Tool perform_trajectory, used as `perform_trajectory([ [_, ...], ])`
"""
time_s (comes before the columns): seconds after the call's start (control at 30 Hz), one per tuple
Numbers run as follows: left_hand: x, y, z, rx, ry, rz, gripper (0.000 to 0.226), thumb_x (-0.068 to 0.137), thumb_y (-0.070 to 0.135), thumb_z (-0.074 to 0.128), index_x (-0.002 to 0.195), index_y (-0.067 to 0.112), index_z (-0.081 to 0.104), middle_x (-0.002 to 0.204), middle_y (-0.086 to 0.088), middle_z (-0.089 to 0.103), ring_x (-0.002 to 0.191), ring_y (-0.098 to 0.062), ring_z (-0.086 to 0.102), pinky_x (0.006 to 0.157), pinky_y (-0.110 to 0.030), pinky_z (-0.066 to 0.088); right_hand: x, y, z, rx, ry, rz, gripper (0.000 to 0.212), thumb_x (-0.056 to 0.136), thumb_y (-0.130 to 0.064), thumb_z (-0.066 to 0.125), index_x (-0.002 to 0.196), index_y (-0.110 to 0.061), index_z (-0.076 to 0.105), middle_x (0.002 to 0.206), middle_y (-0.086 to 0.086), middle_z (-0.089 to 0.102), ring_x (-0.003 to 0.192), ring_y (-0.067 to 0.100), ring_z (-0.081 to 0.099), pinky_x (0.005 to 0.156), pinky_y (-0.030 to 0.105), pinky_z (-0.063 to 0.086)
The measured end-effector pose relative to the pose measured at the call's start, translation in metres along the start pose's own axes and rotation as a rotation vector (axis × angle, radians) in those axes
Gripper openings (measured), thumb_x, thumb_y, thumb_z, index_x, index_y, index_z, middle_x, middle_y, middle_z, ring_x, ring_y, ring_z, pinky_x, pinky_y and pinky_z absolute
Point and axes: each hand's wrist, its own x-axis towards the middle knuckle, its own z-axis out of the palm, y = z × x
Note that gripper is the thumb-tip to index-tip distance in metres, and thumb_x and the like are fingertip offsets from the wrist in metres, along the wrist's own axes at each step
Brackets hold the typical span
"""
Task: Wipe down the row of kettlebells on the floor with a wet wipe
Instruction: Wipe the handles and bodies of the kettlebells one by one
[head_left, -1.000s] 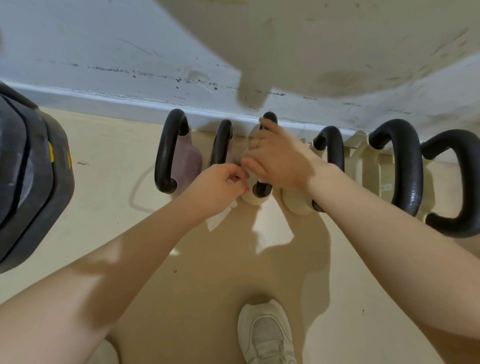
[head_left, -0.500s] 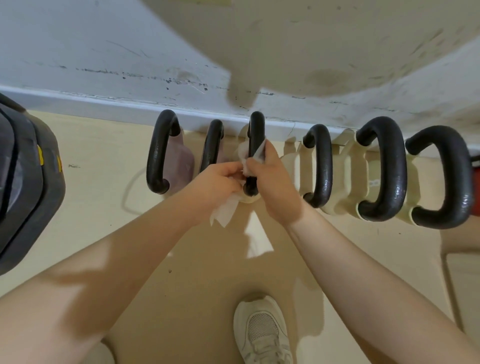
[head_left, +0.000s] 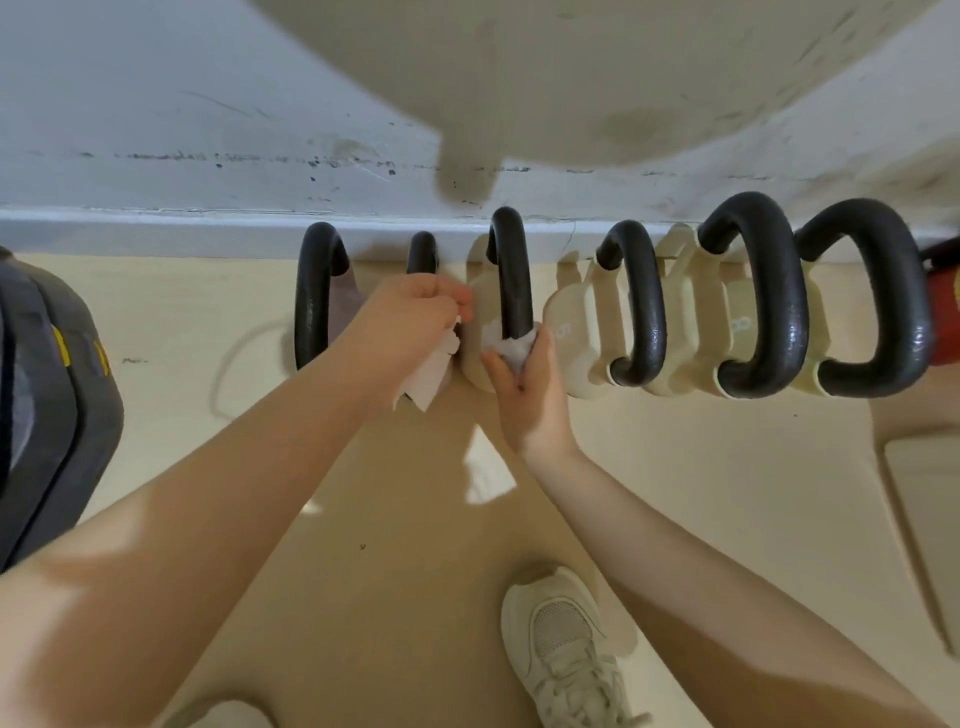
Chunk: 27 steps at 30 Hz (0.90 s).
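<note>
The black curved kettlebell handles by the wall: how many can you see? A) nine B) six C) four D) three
B: six black curved kettlebell handles stand in one row along the white baseboard; the left hand partly covers the second.

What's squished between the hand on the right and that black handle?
A crumpled white wet wipe sits between the right hand and the black curved kettlebell handle, in the head view.

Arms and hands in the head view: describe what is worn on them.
Both forearms are bare, with no sleeve in view. The left hand and the right hand wear no gloves, and no watch or band shows at either wrist. No ring can be made out in this frame.
</note>
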Motion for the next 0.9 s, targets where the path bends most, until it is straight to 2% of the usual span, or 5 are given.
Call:
perform_trajectory([
  [0.1,-0.004,-0.010,0.005,0.032,-0.041,-0.009,0.027,0.090,0.009,0.045,0.096,0.023,0.067,0.100,0.000,0.066,0.078,-0.012,0.058,0.069,-0.025,0.051,-0.010,0.021,0.014,-0.209,0.093,-0.026,0.026,0.087,-0.017,0.053,0.110,-0.007,0.048,0.108,0.012,0.053,0.106,0.028,0.050,0.090,0.048,0.046],
  [0.27,-0.008,-0.018,0.010,0.067,-0.074,0.011,0.022,0.086,0.012,0.052,0.097,0.020,0.069,0.103,-0.002,0.066,0.101,-0.020,0.060,0.093,-0.036,0.049,-0.002,0.012,0.017,0.053,0.286,0.185,0.034,0.094,-0.013,0.049,0.126,-0.002,0.044,0.116,0.007,0.035,0.079,0.008,0.059,0.065,0.023,0.055],
  [0.57,-0.003,-0.016,0.010,-0.076,-0.025,-0.023,0.031,0.086,0.004,0.043,0.079,0.021,0.067,0.092,-0.001,0.069,0.100,-0.029,0.064,0.091,-0.044,0.052,0.016,-0.033,0.012,-0.178,0.239,-0.216,0.021,0.091,-0.026,0.044,0.080,-0.008,0.042,0.079,0.005,0.045,0.066,0.015,0.043,0.056,0.029,0.036],
  [0.8,-0.008,-0.016,0.008,-0.055,-0.088,0.004,0.024,0.090,0.010,0.045,0.089,0.022,0.065,0.089,-0.009,0.067,0.075,-0.022,0.061,0.071,-0.036,0.054,0.020,-0.053,0.005,-0.266,0.058,-0.164,0.023,0.094,-0.020,0.025,0.104,-0.027,0.045,0.110,-0.001,0.049,0.100,0.019,0.050,0.086,0.033,0.040],
  [0.9,-0.008,-0.023,0.005,-0.044,-0.120,-0.002,0.025,0.090,0.009,0.045,0.094,0.017,0.068,0.087,-0.004,0.068,0.068,-0.017,0.058,0.060,-0.027,0.049,0.003,-0.040,-0.012,-0.543,-0.149,-0.260,0.068,0.088,-0.018,0.036,0.148,-0.009,0.005,0.157,0.011,0.005,0.145,0.021,0.004,0.117,0.034,0.006],
])
